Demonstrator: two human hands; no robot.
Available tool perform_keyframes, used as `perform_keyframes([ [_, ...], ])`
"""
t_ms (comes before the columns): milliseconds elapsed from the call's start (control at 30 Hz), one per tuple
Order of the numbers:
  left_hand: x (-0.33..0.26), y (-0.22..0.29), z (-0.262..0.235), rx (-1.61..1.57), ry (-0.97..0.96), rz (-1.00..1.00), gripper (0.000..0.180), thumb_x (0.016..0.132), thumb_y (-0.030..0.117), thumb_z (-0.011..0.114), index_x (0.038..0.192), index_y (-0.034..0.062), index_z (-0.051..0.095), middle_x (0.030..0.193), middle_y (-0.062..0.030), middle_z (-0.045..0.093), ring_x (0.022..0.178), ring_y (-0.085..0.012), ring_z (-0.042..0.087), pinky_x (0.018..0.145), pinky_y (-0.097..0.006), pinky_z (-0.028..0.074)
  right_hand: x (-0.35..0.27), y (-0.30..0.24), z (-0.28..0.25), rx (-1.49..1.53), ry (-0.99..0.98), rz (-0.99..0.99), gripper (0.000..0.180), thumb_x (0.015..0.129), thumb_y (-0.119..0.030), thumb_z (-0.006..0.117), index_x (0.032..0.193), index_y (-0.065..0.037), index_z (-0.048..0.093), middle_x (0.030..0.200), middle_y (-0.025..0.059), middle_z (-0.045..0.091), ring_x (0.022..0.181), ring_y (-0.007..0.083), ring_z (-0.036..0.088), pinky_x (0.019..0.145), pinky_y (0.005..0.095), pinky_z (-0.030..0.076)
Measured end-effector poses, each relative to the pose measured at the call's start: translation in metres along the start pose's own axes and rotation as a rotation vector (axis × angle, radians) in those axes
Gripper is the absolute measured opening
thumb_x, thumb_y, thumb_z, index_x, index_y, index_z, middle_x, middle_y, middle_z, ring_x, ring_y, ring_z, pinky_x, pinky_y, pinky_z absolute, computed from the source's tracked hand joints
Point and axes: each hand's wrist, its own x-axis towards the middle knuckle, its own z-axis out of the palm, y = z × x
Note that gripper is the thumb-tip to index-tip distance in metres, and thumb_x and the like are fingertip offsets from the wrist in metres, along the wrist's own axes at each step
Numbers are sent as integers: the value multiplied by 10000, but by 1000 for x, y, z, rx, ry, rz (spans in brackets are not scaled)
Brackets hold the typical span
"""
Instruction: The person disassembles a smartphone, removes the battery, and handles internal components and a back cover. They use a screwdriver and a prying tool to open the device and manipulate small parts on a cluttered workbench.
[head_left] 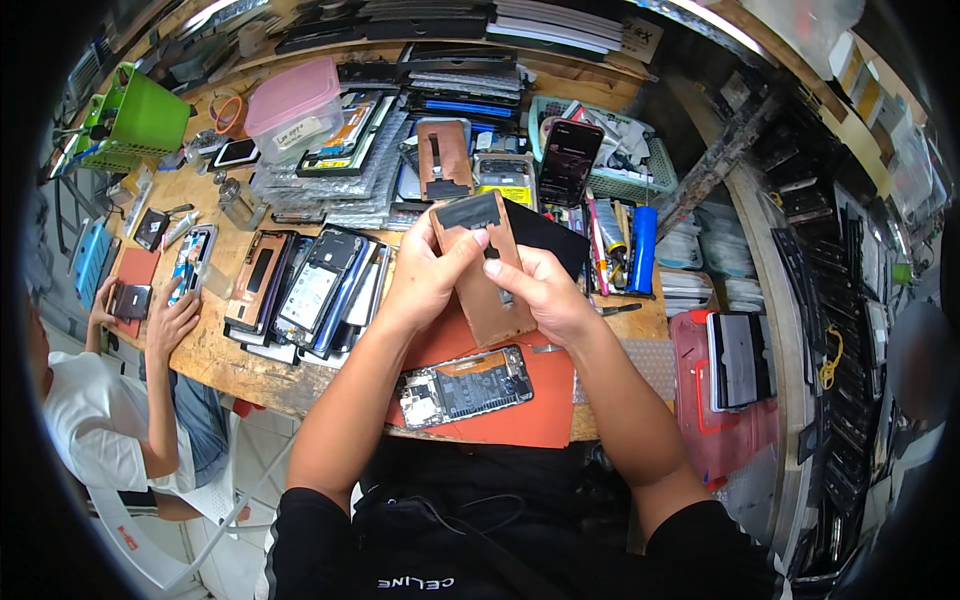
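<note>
Both hands grip a copper-backed phone screen [478, 290] with a dark strip near its top, tilted above the bench. My left hand [432, 268] closes on its upper left side, thumb lying across the back. On the right side my right hand [548, 292] is also closed round it, its thumb pressing near the middle; most fingers are hidden behind or beneath. Just under the screen, an opened phone [467, 387] with its battery and circuit board showing lies on an orange mat [520, 425].
Stacked phone parts [318, 285] stand left of my arm. A phone [570, 160] leans upright in front of a green basket [645, 165]. A blue cylinder [643, 250] and tools stand at right. A co-worker's hand [175, 322] rests by another phone at far left.
</note>
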Motion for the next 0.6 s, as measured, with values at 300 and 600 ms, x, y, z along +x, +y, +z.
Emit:
perform_keyframes([
  [300, 11, 0, -16, -182, 100, 33, 242, 1023, 202, 767, 1198, 68, 667, 1085, -12, 722, 961, -78, 661, 885, -276, 533, 2, -1, -15, -127, 89, -105, 256, 1051, -238, 755, 1175, -17, 720, 1029, -2, 731, 942, 52, 640, 843, 250, 522],
  [600, 9, -3, -14, 16, -221, -237, 200, 1011, 182, 751, 1168, 61, 728, 954, 43, 718, 831, -43, 632, 750, -230, 512, 13, -13, -37, 133, 551, -522, 349, 983, -37, 801, 1284, 18, 632, 1182, 92, 740, 1059, 138, 717, 973, 302, 580],
])
